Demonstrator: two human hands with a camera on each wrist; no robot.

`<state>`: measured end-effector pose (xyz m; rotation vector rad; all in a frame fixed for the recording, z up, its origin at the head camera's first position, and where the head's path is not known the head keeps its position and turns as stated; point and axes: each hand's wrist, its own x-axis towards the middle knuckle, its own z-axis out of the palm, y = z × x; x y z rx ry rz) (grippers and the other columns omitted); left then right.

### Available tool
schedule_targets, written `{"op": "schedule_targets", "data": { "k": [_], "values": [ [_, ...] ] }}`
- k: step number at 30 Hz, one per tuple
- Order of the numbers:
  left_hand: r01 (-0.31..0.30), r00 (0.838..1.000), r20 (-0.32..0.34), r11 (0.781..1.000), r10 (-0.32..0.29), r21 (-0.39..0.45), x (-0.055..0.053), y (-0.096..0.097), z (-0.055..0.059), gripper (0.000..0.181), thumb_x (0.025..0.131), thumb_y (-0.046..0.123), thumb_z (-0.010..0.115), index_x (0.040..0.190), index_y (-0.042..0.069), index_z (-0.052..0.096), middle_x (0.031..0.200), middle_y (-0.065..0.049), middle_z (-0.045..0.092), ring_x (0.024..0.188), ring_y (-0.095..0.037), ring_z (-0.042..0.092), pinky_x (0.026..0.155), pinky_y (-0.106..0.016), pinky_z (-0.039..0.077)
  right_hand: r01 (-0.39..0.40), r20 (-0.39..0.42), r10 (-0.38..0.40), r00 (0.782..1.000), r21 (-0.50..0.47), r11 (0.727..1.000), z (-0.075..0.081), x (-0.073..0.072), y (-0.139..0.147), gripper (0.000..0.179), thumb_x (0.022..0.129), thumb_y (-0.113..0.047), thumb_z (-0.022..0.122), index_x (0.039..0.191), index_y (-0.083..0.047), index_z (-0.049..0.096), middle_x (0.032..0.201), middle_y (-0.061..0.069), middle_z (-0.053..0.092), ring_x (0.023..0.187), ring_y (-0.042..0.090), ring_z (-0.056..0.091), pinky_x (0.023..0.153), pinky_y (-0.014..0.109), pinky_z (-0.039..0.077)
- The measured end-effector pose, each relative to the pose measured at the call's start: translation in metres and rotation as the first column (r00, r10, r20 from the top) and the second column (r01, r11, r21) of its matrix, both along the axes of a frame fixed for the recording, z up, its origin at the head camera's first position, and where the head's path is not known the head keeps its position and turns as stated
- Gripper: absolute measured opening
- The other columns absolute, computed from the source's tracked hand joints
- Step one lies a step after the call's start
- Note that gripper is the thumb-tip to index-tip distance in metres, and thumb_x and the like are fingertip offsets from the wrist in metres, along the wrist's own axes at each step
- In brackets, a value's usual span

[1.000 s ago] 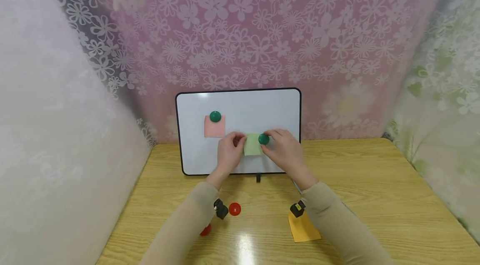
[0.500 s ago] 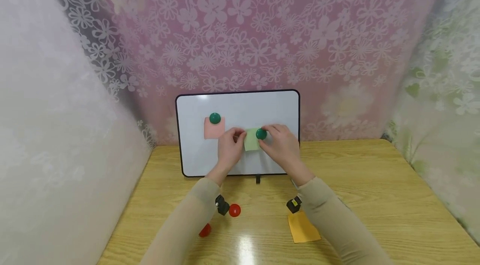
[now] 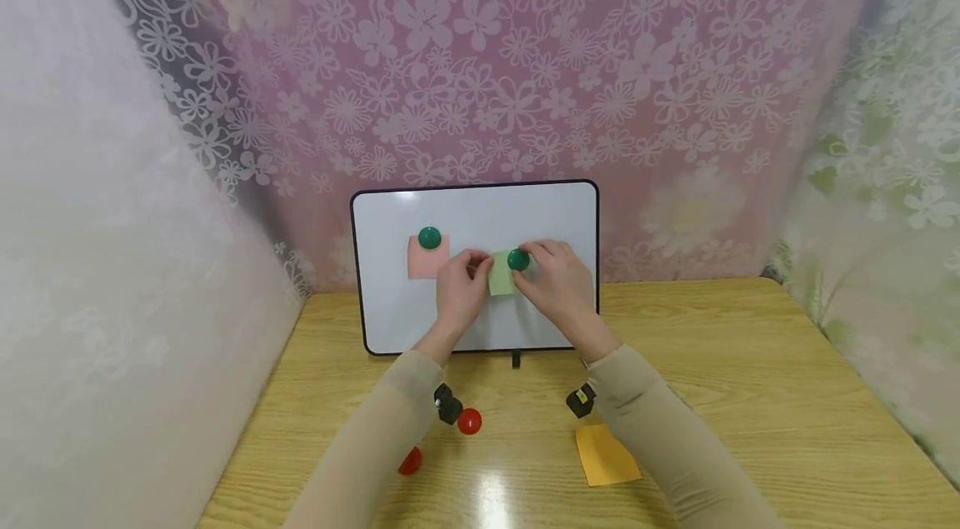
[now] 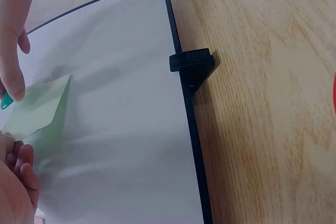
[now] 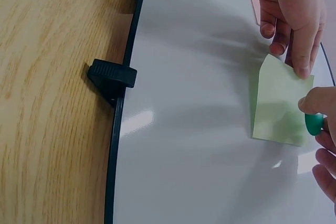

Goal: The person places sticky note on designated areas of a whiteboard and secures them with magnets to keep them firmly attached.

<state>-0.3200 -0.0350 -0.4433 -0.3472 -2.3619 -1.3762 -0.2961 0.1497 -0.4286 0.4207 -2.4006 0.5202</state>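
Note:
A black-framed whiteboard stands upright at the back of the table. My left hand pinches the left edge of a light green sticky note close against the board. A round green magnet sits at the note's upper right, between the thumb and fingers of my right hand. In the right wrist view the note has its lower edge lifted off the board, and the magnet overlaps its side. On the board's left, another green magnet holds a pink sticky note.
Two red magnets lie on the wooden table: one red magnet beside the left wrist camera, the other red magnet partly behind the left sleeve. An orange sticky note lies by the right forearm. A black foot props the board's lower edge.
Both hands have moved up the board a little, carrying the green note and magnet upward. The right hand and magnet have also shifted slightly left.

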Motion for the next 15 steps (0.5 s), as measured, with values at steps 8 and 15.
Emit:
{"op": "schedule_targets", "data": {
  "k": [8, 15],
  "values": [
    [-0.014, 1.000, 0.000, 1.000, 0.014, 0.000, -0.0027, 0.0007, 0.0020, 0.014, 0.106, 0.019, 0.072, 0.110, 0.008, 0.078, 0.098, -0.002, 0.076, 0.082, -0.016, 0.065, 0.070, -0.030, 0.056, 0.001, -0.023, -0.001, 1.000, -0.001, 1.000, 0.0047, -0.0035, -0.0023, 0.039, 0.089, -0.024, 0.089, 0.123, -0.007, 0.077, 0.122, 0.010, 0.074, 0.116, 0.032, 0.066, 0.084, 0.046, 0.062],
    [-0.022, 1.000, -0.006, 1.000, 0.022, 0.003, -0.0066, 0.0013, 0.0034, 0.014, 0.106, 0.020, 0.072, 0.110, 0.008, 0.079, 0.099, -0.002, 0.077, 0.083, -0.017, 0.066, 0.071, -0.031, 0.056, 0.011, -0.036, -0.011, 0.999, 0.004, 1.000, 0.0067, -0.0076, -0.0035, 0.039, 0.089, -0.025, 0.089, 0.122, -0.008, 0.077, 0.121, 0.010, 0.074, 0.114, 0.032, 0.066, 0.086, 0.046, 0.061]
  ]
}}
